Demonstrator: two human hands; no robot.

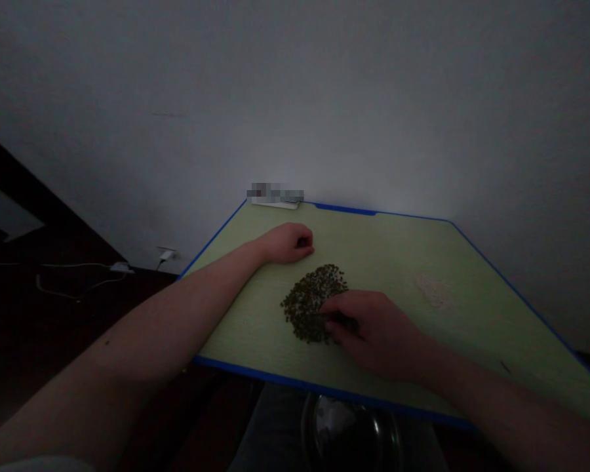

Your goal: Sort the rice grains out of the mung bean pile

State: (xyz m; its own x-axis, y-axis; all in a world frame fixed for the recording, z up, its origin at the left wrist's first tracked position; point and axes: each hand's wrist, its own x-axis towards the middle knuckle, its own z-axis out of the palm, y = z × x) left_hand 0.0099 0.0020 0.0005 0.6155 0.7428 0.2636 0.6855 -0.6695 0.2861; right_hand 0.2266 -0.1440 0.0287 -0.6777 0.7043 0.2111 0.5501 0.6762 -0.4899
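Observation:
A spread heap of small dark green-brown beans or seeds (314,295) lies on the pale green tabletop (373,246). My right hand (368,328) is over the heap's right edge, thumb and forefinger closed together at the beans. What they pinch is too small and dark to make out. Beyond the heap, my left hand (290,242) rests on its side on the table, fingers curled into a loose fist with nothing visible in it. To the right of my right hand is a thin patch of small whitish grains (435,292).
A blue edge (275,377) runs round the table. Against the wall, a white flat object (275,203), partly blurred out, lies at the far left corner. Below the near edge, a shiny metal bowl (349,432) sits at my lap. Cables and a plug (167,255) are at left.

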